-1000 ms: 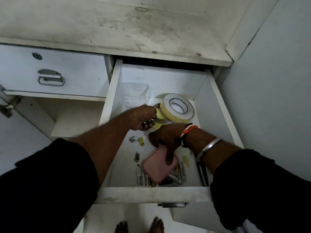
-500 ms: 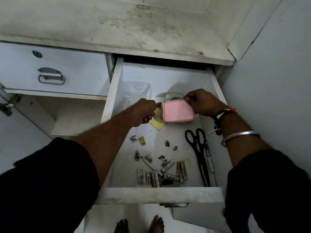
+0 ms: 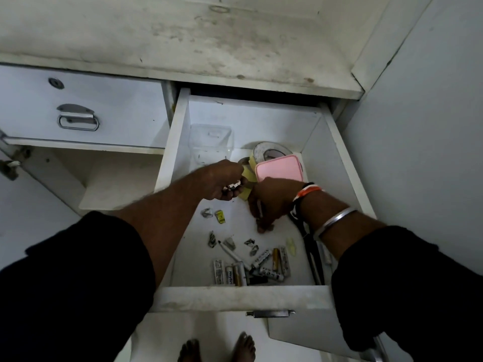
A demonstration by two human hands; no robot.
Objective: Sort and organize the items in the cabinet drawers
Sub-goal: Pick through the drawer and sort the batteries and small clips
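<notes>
A: Sorting small loose bits in the open drawer, centre of frame. The left hand is curled around a few small metal clips, fingers closed on them, just beside the yellow sticky notes.

B: Right hand?

A: The right hand reaches down to the drawer floor mid-frame, fingers pinched onto something tiny. Can't tell what, it's hidden under the fingertips.

B: Step?

A: My guess is gathering scattered clips into one handful. The next move likely calls for lifting that piece and passing it to the left hand, or dropping the lot into the clear container at the upper left of the drawer.

B: Rest of the drawer?

A: The pink box leans on the tape roll at the back. More clips and a small yellow piece lie left of centre. The batteries are piled at the lower front, touching each other, with a marker lying across them. The scissors run along the right wall, partly under the right forearm.

B: Anything else?

A: The second drawer, upper left of frame, is shut. The worktop is stained and bare.
</notes>
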